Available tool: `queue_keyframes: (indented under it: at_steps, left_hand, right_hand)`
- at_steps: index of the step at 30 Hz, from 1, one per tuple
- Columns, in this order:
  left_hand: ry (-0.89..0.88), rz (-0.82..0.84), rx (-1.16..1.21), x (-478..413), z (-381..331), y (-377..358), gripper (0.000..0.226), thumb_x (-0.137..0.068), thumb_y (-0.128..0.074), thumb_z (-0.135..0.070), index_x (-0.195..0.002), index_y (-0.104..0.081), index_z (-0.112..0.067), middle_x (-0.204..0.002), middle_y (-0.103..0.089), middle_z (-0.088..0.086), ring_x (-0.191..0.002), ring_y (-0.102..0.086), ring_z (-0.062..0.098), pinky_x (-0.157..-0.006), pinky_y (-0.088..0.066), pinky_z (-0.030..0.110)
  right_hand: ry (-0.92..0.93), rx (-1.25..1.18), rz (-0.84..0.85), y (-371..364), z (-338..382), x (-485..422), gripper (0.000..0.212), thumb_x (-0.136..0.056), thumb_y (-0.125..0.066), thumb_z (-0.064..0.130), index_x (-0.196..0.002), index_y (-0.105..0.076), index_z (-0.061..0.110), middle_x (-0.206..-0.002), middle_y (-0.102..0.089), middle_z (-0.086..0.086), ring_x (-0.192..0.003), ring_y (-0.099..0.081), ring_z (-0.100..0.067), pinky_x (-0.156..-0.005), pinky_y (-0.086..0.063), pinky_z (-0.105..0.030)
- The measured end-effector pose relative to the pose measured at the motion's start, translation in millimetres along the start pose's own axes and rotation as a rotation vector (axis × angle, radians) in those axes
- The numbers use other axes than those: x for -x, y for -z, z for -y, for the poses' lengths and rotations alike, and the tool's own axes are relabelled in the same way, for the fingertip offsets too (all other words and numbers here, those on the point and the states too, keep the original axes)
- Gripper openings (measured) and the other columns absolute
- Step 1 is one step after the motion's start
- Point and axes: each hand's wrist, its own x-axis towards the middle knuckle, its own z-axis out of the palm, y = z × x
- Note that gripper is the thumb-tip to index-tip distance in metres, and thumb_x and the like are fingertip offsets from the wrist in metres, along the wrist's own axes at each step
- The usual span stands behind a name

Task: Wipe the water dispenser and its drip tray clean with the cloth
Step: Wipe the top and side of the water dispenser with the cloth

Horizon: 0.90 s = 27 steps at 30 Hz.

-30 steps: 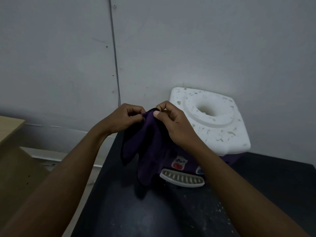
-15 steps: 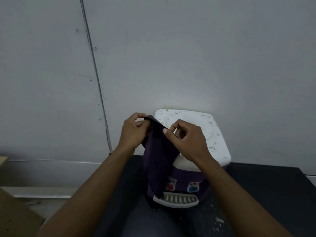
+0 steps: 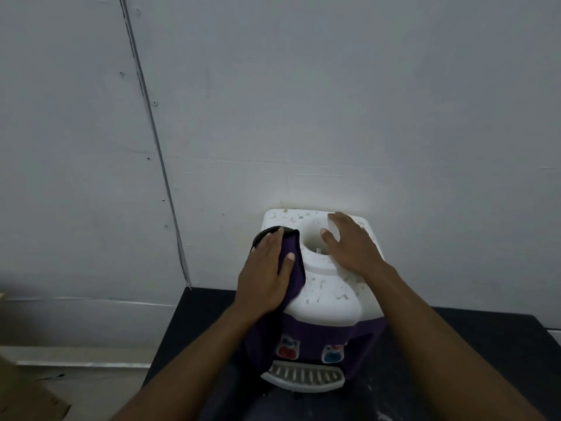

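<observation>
The water dispenser (image 3: 328,299) is positioned at the rear edge of the dark desk (image 3: 461,360), nearer the left rear corner, with its back set against the grey wall (image 3: 334,101). A white top section is carried on a purple body. The white top is covered with small specks of debris, and a round opening (image 3: 314,238) is recessed at its centre.

The dark purple cloth (image 3: 299,270) is laid over the left side of the white top and is draped down the left front of the body. The left hand (image 3: 267,275) is laid flat on the cloth, fingers straight and close together, with the thumb extended toward the opening; the cloth is pressed against the top, not gripped.

The right hand (image 3: 349,247) is rested flat on the right side of the white top, fingers spread wide and extended toward the wall, beside the opening. Nothing is held in it.

The white slotted drip tray (image 3: 303,376) is fitted at the base of the front face. A red tap (image 3: 287,349) and a blue tap (image 3: 332,354) are located just above it. Pale specks are scattered on the desk near the front right of the dispenser.
</observation>
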Motion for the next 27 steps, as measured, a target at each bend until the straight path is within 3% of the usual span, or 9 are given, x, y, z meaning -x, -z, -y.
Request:
queue_keyframes:
  at_steps: [6,9,13,16,20,24,27]
  left_hand:
    - [-0.032,0.162,0.002,-27.6,10.7,6.8,0.060,-0.108,-0.027,-0.048,-0.162,-0.010,-0.028,-0.168,-0.013,-0.013,-0.153,-0.009,0.004,-0.124,-0.011,0.030]
    - [-0.030,0.204,0.044,-49.6,14.2,12.4,0.054,-0.109,-0.032,-0.040,-0.160,-0.021,-0.028,-0.165,-0.023,-0.012,-0.151,-0.020,0.009,-0.123,-0.020,0.036]
    - [-0.078,0.266,0.078,-83.7,15.0,15.4,0.044,-0.110,-0.035,-0.026,-0.155,-0.036,-0.028,-0.156,-0.040,-0.010,-0.139,-0.033,0.002,-0.122,-0.021,0.033]
    - [-0.116,0.340,0.069,-110.2,9.2,12.9,0.043,-0.109,-0.037,-0.017,-0.151,-0.043,-0.023,-0.151,-0.050,-0.005,-0.136,-0.043,0.010,-0.117,-0.027,0.027]
    - [-0.124,0.434,0.059,-135.4,-3.9,3.9,0.041,-0.109,-0.039,-0.020,-0.147,-0.048,-0.030,-0.147,-0.053,-0.012,-0.136,-0.046,0.007,-0.115,-0.031,0.025]
    - [-0.136,0.462,0.064,-138.1,-2.9,0.0,0.043,-0.109,-0.039,-0.021,-0.151,-0.045,-0.030,-0.151,-0.050,-0.012,-0.140,-0.043,0.008,-0.119,-0.029,0.032]
    - [-0.122,0.368,0.014,-128.8,2.7,0.9,0.045,-0.109,-0.041,-0.024,-0.154,-0.040,-0.026,-0.156,-0.046,-0.006,-0.143,-0.040,0.013,-0.122,-0.024,0.038]
  right_hand:
    - [-0.004,-0.069,-0.015,-0.3,-5.8,-16.9,0.053,-0.109,-0.043,0.033,-0.159,-0.037,0.017,-0.167,-0.031,0.002,-0.155,-0.025,-0.014,-0.125,-0.018,-0.033]
    - [-0.004,-0.063,-0.059,-6.7,-9.0,-14.4,0.051,-0.108,-0.044,0.030,-0.158,-0.039,0.020,-0.166,-0.034,0.005,-0.154,-0.028,-0.015,-0.123,-0.020,-0.033]
    - [-0.002,-0.060,-0.104,-12.0,-11.5,-12.5,0.052,-0.107,-0.045,0.031,-0.158,-0.040,0.023,-0.165,-0.035,0.008,-0.153,-0.028,-0.012,-0.123,-0.020,-0.031]
    - [0.004,-0.035,-0.115,-12.8,-11.3,-13.4,0.053,-0.107,-0.044,0.033,-0.158,-0.039,0.022,-0.165,-0.035,0.007,-0.153,-0.029,-0.013,-0.123,-0.021,-0.032]
    - [0.010,-0.046,-0.128,-12.9,-10.9,-12.3,0.052,-0.107,-0.044,0.033,-0.158,-0.039,0.024,-0.164,-0.037,0.007,-0.152,-0.030,-0.013,-0.122,-0.021,-0.031]
    - [-0.003,-0.072,-0.130,-13.0,-13.7,-12.3,0.051,-0.107,-0.044,0.033,-0.157,-0.040,0.027,-0.164,-0.037,0.010,-0.152,-0.030,-0.011,-0.122,-0.022,-0.031]
    - [-0.025,-0.090,-0.134,-12.7,-15.3,-11.7,0.049,-0.107,-0.043,0.034,-0.156,-0.042,0.032,-0.163,-0.037,0.015,-0.151,-0.028,-0.007,-0.120,-0.023,-0.030]
